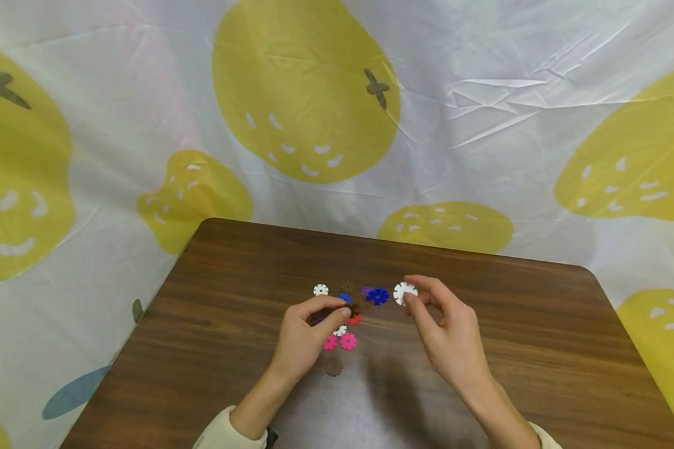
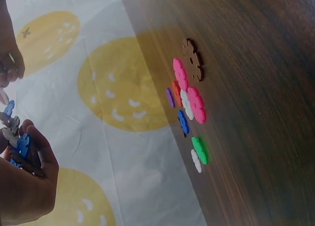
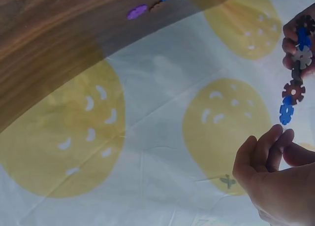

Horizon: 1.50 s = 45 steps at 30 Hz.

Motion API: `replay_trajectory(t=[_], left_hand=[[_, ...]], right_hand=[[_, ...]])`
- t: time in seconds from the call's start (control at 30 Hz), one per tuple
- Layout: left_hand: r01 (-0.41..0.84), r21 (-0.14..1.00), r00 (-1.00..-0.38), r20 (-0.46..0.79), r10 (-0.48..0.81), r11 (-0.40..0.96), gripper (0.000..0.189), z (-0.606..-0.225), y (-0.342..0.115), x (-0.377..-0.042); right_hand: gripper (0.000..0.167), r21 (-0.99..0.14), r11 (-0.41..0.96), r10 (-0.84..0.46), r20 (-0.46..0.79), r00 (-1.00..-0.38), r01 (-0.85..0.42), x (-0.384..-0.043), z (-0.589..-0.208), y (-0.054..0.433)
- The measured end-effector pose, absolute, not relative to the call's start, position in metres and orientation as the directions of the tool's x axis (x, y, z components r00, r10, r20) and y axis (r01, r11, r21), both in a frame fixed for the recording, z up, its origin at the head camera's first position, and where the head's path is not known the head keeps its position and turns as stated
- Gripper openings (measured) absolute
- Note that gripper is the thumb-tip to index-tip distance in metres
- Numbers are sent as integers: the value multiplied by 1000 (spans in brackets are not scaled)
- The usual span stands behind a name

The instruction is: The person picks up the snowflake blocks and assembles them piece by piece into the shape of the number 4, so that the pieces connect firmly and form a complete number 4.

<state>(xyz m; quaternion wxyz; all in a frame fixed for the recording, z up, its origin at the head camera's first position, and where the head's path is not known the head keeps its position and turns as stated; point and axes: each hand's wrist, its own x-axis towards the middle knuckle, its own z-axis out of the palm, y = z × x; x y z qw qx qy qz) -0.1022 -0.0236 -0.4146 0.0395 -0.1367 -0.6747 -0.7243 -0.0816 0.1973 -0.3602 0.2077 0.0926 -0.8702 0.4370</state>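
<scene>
My left hand (image 1: 303,337) grips a chain of interlocked notched plastic discs, partly hidden by its fingers. Brown, blue and white discs show in that chain (image 3: 294,92). At the chain's free end, pointing toward the right hand, is a blue disc (image 1: 378,296). Between thumb and fingertips, my right hand (image 1: 454,333) pinches a white notched disc (image 1: 402,292), its edge close beside that blue one. In the right wrist view, the right fingers (image 3: 266,149) mostly cover the white disc. Both hands are raised over the table.
Loose discs lie on the wooden table (image 1: 230,324) below the left hand: pink (image 1: 348,341), brown (image 1: 333,366), white (image 1: 321,290), green (image 2: 200,150) and purple (image 3: 137,12) among them. A fruit-patterned cloth (image 1: 326,193) hangs behind the table's far edge.
</scene>
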Motion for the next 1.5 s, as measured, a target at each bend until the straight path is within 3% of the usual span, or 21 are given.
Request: replay_trajectory(t=[0.63, 1.13, 1.5], left_hand=[[292, 953, -946, 300, 124, -77, 12, -414, -20, -101], [377, 926, -926, 377, 14, 26, 9, -418, -15, -101], [415, 909, -910, 414, 26, 50, 8, -422, -18, -104]], right_hand=[[19, -744, 604, 46, 391, -919, -286, -83, -355, 191], [18, -811, 514, 86, 373, -924, -280, -83, -364, 180], [22, -928, 353, 133, 174, -976, -117, -86, -372, 179]])
